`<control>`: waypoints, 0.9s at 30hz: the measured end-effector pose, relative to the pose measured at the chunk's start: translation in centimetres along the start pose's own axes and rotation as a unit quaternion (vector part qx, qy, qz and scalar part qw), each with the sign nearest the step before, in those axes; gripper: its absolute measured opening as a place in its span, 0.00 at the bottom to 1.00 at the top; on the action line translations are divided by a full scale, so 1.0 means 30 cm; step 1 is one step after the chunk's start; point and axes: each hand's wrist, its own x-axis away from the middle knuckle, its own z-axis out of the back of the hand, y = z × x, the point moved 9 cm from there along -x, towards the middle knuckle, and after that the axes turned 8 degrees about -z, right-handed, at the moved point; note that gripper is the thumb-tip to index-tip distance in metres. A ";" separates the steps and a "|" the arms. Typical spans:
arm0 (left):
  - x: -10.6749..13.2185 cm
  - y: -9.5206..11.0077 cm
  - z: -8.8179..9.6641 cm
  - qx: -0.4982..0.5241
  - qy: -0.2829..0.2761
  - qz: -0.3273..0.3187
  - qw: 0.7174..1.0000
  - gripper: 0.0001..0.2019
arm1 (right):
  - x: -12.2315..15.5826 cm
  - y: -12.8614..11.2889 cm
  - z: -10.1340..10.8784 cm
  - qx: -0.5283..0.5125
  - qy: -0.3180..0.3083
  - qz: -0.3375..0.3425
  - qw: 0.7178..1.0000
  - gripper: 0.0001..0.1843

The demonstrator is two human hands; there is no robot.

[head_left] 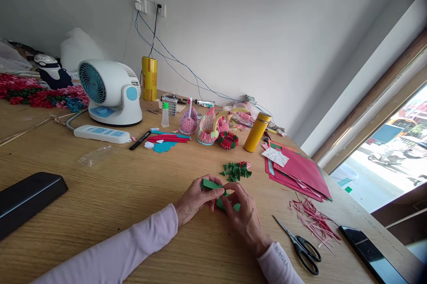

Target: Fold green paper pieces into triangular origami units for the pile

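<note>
Between both hands, low over the table, is a small folded strip of green paper (211, 184). My left hand (199, 195) is closed on it, with the thumb pressed along its lower edge. My right hand (243, 207) is also closed, its fingertips pinching the strip's right end. More green paper (223, 204) with a red edge shows under the right fingers; whether it is held or lies on the table I cannot tell. Just beyond the hands lies a pile of folded green paper triangles (236, 171).
Black-handled scissors (302, 246), red paper scraps (313, 221) and a phone (370, 253) lie at right. Behind them are red paper sheets (300, 170) and a yellow bottle (257, 132). Folded-paper swans (206, 129) stand at the back. A fan (111, 93) and power strip (102, 134) are left.
</note>
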 end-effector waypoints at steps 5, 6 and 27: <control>0.001 0.026 -0.008 -0.013 -0.012 -0.048 0.999 0.18 | -0.001 0.019 -0.014 -0.026 -0.020 -0.043 0.999 0.08; 0.001 0.029 -0.009 -0.023 -0.014 -0.053 0.998 0.17 | 0.000 0.018 -0.017 -0.031 -0.025 -0.045 0.998 0.08; 0.008 0.063 -0.010 -0.366 -0.018 -0.164 0.916 0.08 | 0.027 -0.090 0.009 -0.030 0.037 0.061 0.997 0.07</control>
